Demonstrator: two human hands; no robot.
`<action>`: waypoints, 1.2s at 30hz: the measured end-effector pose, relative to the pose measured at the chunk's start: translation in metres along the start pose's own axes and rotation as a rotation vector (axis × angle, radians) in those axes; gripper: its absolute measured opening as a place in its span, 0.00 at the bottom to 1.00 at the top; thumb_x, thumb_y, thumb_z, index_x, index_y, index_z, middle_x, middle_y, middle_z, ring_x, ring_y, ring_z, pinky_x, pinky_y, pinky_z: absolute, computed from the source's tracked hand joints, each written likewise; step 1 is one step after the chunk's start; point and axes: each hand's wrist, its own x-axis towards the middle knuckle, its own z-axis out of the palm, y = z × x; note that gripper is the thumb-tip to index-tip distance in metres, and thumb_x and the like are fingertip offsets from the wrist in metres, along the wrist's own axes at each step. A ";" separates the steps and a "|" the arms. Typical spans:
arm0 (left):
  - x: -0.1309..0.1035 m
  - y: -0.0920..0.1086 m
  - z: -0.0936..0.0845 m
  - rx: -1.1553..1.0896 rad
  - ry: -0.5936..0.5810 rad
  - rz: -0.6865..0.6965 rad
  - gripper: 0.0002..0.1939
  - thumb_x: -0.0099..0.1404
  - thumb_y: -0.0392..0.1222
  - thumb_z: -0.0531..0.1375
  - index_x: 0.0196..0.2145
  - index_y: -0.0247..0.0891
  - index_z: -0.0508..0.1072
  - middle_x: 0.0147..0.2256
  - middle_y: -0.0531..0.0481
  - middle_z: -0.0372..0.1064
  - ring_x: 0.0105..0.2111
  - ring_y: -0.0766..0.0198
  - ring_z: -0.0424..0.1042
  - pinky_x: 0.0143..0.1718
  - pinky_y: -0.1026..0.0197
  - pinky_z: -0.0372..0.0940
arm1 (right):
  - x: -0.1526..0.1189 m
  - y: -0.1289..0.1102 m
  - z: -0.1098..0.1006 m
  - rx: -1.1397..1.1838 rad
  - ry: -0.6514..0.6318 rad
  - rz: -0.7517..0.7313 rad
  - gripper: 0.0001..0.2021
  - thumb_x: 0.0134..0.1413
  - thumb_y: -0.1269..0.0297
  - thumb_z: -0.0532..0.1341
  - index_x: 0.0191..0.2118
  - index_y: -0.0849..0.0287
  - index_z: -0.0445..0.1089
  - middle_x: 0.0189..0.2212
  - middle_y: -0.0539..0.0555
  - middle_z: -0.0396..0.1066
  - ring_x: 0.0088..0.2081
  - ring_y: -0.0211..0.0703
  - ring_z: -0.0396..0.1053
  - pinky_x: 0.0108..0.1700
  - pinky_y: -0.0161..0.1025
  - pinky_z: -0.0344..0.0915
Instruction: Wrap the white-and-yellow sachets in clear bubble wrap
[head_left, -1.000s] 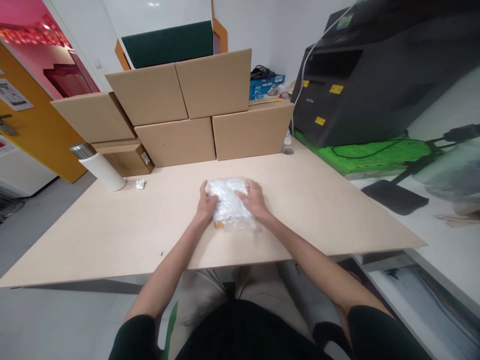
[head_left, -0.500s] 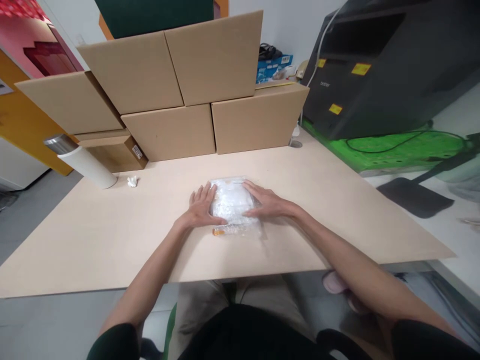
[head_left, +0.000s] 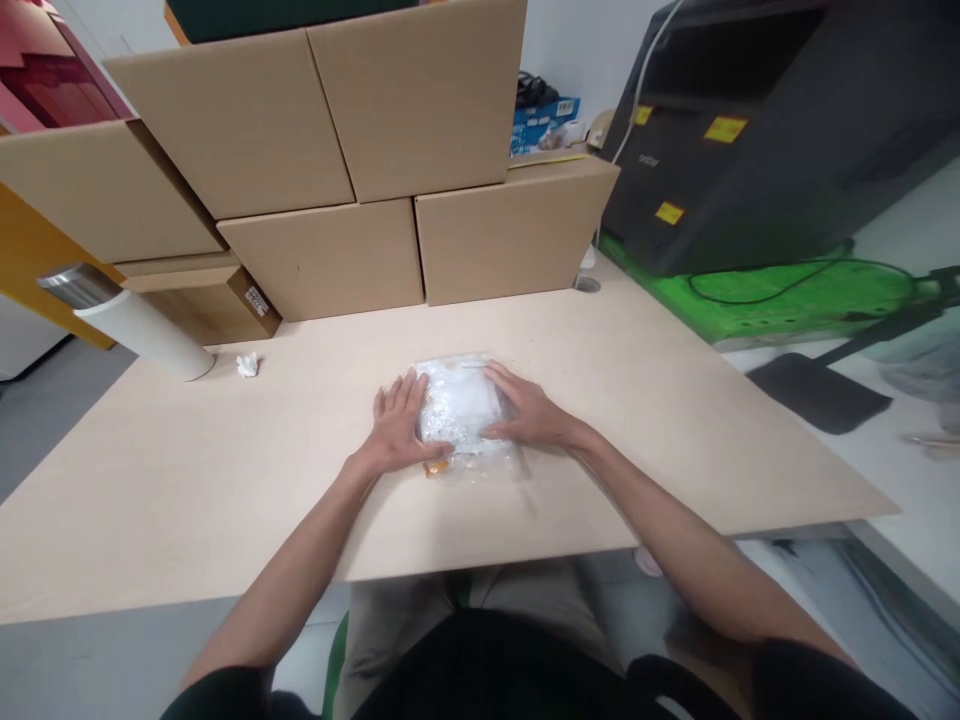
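Note:
A package in clear bubble wrap lies flat on the pale wooden table, with an orange patch near its lower left corner. My left hand rests along its left side, fingers spread and thumb over the lower edge. On the opposite side, my right hand touches the wrap with its fingertips and thumb, which are apart. Loose plastic film sticks out at the package's near edge. Both palms are partly beside the package, on or close to the tabletop.
Stacked cardboard boxes line the table's back edge. A white bottle with a metal cap and crumpled tissue are at the left. A dark machine and a black flat stand base are on the right.
The camera view has shifted slightly. The loose film at the package's near edge looks flatter and more spread, and my left thumb sits closer to the orange patch. Both hands remain on the package.

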 end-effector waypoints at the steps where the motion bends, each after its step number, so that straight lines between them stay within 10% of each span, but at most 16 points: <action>1: -0.002 0.000 0.002 -0.002 0.014 0.001 0.62 0.51 0.66 0.65 0.71 0.43 0.35 0.72 0.36 0.29 0.70 0.38 0.31 0.66 0.34 0.28 | -0.001 -0.001 0.000 0.022 0.012 0.019 0.53 0.48 0.37 0.64 0.72 0.53 0.41 0.73 0.60 0.35 0.71 0.61 0.37 0.68 0.58 0.40; 6: -0.009 -0.001 0.004 -0.039 0.039 0.037 0.59 0.57 0.70 0.59 0.71 0.41 0.32 0.72 0.35 0.22 0.71 0.41 0.25 0.66 0.34 0.26 | -0.010 -0.005 -0.005 0.218 0.069 0.102 0.52 0.48 0.38 0.64 0.72 0.52 0.40 0.73 0.58 0.29 0.72 0.58 0.33 0.69 0.54 0.41; 17: -0.013 0.009 0.004 -0.035 0.080 0.019 0.57 0.55 0.70 0.61 0.71 0.43 0.41 0.71 0.34 0.31 0.71 0.43 0.33 0.66 0.35 0.26 | -0.010 -0.004 0.009 0.216 0.272 0.124 0.41 0.47 0.42 0.66 0.65 0.53 0.60 0.66 0.59 0.57 0.67 0.62 0.51 0.65 0.58 0.50; 25: -0.016 0.013 0.008 -0.097 0.060 0.002 0.58 0.56 0.72 0.59 0.71 0.43 0.38 0.71 0.34 0.27 0.71 0.46 0.29 0.66 0.35 0.25 | -0.015 -0.029 0.012 0.787 0.301 0.286 0.30 0.38 0.49 0.73 0.48 0.57 0.71 0.45 0.60 0.76 0.47 0.57 0.74 0.49 0.50 0.70; 36: -0.016 0.021 0.003 -0.121 -0.007 0.019 0.58 0.58 0.68 0.60 0.71 0.37 0.36 0.71 0.31 0.22 0.71 0.47 0.24 0.66 0.34 0.24 | -0.011 -0.018 0.013 1.159 0.101 0.431 0.20 0.35 0.51 0.76 0.30 0.57 0.71 0.26 0.49 0.72 0.27 0.39 0.68 0.31 0.36 0.65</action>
